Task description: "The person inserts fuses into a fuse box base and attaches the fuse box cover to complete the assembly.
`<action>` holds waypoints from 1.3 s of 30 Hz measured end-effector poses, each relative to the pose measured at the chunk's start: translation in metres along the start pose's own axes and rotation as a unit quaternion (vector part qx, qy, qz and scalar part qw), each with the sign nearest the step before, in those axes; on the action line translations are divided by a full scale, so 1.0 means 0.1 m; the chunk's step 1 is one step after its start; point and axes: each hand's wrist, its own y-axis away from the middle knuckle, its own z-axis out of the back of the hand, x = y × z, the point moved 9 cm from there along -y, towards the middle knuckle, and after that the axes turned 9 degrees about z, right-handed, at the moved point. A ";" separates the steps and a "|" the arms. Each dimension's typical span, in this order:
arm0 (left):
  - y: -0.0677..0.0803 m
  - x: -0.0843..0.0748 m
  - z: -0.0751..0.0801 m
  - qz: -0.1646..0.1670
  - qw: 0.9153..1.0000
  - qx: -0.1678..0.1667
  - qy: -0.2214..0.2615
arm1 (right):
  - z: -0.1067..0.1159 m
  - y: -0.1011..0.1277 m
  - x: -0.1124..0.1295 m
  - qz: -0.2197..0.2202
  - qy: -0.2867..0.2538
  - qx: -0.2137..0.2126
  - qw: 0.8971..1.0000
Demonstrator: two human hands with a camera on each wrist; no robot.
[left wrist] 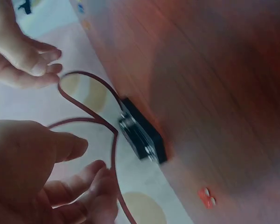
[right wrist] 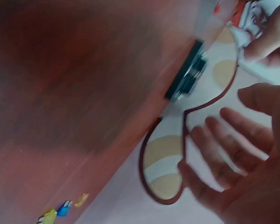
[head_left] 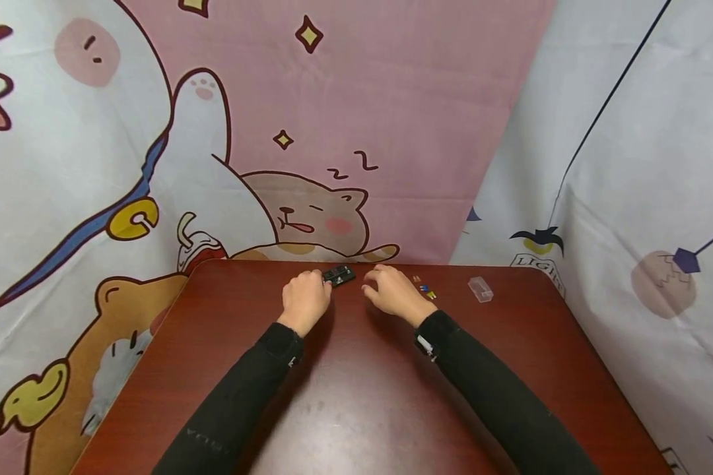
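A black rectangular block (head_left: pixel 340 276) with metal parts on its top lies flat near the table's far edge, between my two hands. My left hand (head_left: pixel 306 298) hovers just left of it; in the left wrist view the thumb and fingers (left wrist: pixel 79 186) stand apart with nothing between them. On the block's other side is my right hand (head_left: pixel 395 292), fingers (right wrist: pixel 224 140) loosely bent and holding nothing. Beyond the right hand lie small blade fuses: a tan one (right wrist: pixel 81 200), a blue one (right wrist: pixel 64 209) and a yellow one (right wrist: pixel 48 217). A red fuse (left wrist: pixel 206 198) lies at the block's left.
A clear plastic box (head_left: pixel 480 289) stands at the far right of the brown table (head_left: pixel 356 396). Directly behind the table's far edge hangs a printed cloth (head_left: pixel 392 132) with cartoon animals, and more cloth (head_left: pixel 647 198) hangs along the right side.
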 end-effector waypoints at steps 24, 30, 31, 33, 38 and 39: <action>-0.35 0.41 -0.50 0.051 0.987 0.154 -0.008 | -0.83 -0.72 -0.42 -0.056 0.026 0.123 0.991; -0.41 0.33 -0.53 0.056 0.988 0.146 -0.007 | -1.03 -0.92 -0.67 -0.094 0.064 0.114 0.987; -0.42 0.32 -0.53 0.055 0.988 0.146 -0.008 | -1.01 -0.94 -0.66 -0.104 0.059 0.120 0.986; -0.42 0.32 -0.54 0.058 0.987 0.148 -0.011 | -1.00 -0.99 -0.66 -0.113 0.054 0.122 0.984; -0.41 0.28 -0.63 0.066 0.985 0.157 -0.013 | -1.00 -1.00 -0.69 -0.136 0.031 0.147 0.979; -0.41 0.27 -0.64 0.066 0.985 0.160 -0.010 | -1.01 -1.00 -0.72 -0.138 0.029 0.150 0.979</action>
